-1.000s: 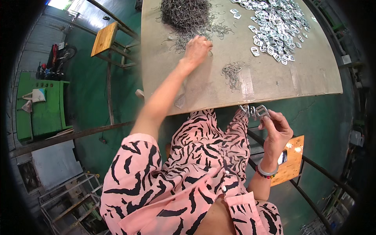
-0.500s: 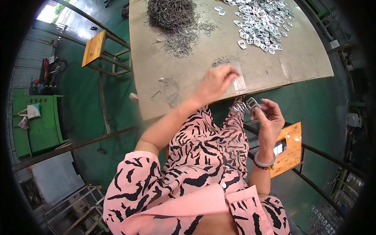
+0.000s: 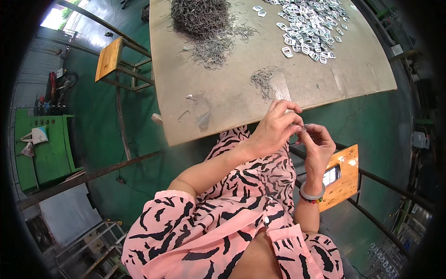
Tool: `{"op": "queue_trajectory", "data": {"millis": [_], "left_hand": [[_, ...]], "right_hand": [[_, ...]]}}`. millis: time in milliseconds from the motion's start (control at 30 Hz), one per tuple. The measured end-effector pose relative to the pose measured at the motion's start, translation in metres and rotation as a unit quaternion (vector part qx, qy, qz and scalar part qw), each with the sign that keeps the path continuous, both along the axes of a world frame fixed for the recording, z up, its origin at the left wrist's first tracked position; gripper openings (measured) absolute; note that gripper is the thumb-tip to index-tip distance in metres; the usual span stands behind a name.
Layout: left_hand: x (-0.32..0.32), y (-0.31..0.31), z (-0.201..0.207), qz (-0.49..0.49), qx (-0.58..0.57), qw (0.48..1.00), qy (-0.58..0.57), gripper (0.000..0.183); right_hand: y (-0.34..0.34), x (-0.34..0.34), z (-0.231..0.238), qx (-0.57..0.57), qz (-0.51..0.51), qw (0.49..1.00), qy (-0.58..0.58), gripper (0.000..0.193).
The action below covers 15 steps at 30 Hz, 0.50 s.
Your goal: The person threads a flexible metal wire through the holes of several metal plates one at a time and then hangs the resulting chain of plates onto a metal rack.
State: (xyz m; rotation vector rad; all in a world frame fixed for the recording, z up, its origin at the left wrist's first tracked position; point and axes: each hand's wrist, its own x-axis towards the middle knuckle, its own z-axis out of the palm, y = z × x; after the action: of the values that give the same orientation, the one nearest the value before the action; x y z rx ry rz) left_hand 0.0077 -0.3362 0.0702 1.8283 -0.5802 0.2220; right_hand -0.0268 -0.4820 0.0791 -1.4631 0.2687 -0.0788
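Just off the front edge of the table (image 3: 223, 95), my two hands meet at the fingertips. My right hand (image 3: 318, 148) is closed in a pinch on a metal buckle, now almost wholly hidden by fingers. My left hand (image 3: 274, 130) has its fingers pinched at the same spot; whatever they hold is hidden. A small heap of bent wire hooks (image 3: 263, 83) lies on the table just beyond my left hand. Farther back are a large dark tangle of wire hooks (image 3: 200, 21) and, to its right, a spread of silvery buckles (image 3: 309, 32).
Two loose hooks and a clear plastic scrap (image 3: 203, 120) lie at the table's front left. A wooden stool (image 3: 109, 59) stands left of the table. Beside my right forearm is another wooden seat (image 3: 341, 186) with a phone on it. A green cabinet (image 3: 44, 158) stands far left.
My left hand has come from above the table's edge, right and nearer, to meet my right hand. It now covers the buckle and dangling hooks seen before. The small hook heap is uncovered.
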Motion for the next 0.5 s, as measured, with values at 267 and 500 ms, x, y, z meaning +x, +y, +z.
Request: {"op": "queue_trajectory", "data": {"millis": [267,500], "left_hand": [[0.012,0.007,0.002,-0.031,-0.022,0.999,0.036,0.008],[0.012,0.011,0.006,-0.031,0.011,0.998,0.049,0.014]], "right_hand": [[-0.033,0.054,0.016,-0.119,0.118,0.986,0.007,0.015],[0.001,0.221,-0.082,-0.428,0.14,0.864,-0.225,0.031]]}}
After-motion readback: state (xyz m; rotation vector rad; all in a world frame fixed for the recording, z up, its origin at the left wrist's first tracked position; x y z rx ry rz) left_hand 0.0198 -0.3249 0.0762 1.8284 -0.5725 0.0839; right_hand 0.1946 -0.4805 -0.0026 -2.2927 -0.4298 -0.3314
